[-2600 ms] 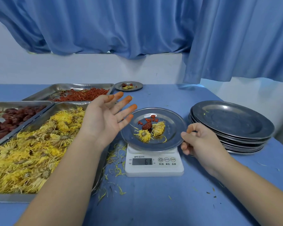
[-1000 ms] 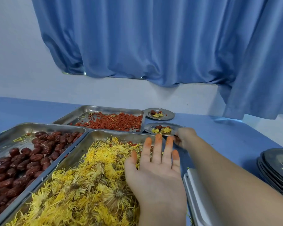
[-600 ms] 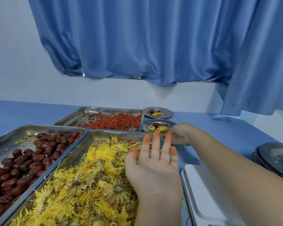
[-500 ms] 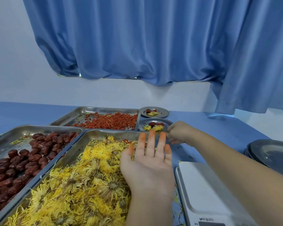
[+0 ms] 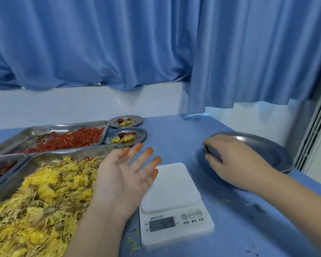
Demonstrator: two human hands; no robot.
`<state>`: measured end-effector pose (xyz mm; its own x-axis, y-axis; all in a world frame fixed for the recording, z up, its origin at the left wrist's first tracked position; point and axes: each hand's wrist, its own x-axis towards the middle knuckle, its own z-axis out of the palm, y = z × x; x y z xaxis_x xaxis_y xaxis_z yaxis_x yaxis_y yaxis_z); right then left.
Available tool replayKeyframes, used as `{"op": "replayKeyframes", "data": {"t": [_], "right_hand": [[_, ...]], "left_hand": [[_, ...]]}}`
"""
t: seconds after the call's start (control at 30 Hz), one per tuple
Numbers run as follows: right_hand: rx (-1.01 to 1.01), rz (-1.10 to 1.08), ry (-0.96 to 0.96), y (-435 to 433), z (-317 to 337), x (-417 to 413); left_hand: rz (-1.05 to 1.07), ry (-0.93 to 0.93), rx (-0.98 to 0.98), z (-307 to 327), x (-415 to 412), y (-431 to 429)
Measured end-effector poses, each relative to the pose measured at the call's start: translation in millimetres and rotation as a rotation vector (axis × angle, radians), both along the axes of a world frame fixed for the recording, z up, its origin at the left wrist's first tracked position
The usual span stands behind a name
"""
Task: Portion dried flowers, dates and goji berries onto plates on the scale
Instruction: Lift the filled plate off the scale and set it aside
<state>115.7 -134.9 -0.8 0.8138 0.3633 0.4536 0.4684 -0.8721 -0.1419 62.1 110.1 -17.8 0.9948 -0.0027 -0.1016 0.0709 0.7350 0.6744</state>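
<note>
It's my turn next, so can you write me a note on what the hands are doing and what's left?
Left hand: open, empty, hovering beside the scale.
Right hand: grips the top plate of the stack.
Scale is bare; flower tray, goji tray and date tray sit left.
Done: two filled plates beside the goji tray.
Left: put a plate on the scale, portion it.

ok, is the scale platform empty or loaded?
Empty. The scale shows a bare white top, with no plate on it.
</note>
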Motion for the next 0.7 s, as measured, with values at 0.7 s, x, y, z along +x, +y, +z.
{"op": "replayKeyframes", "data": {"t": [0.7], "right_hand": [[-0.010, -0.131, -0.030, -50, -27, -13]], "left_hand": [[0.013, -0.003, 0.121, -1, -5, -3]]}}
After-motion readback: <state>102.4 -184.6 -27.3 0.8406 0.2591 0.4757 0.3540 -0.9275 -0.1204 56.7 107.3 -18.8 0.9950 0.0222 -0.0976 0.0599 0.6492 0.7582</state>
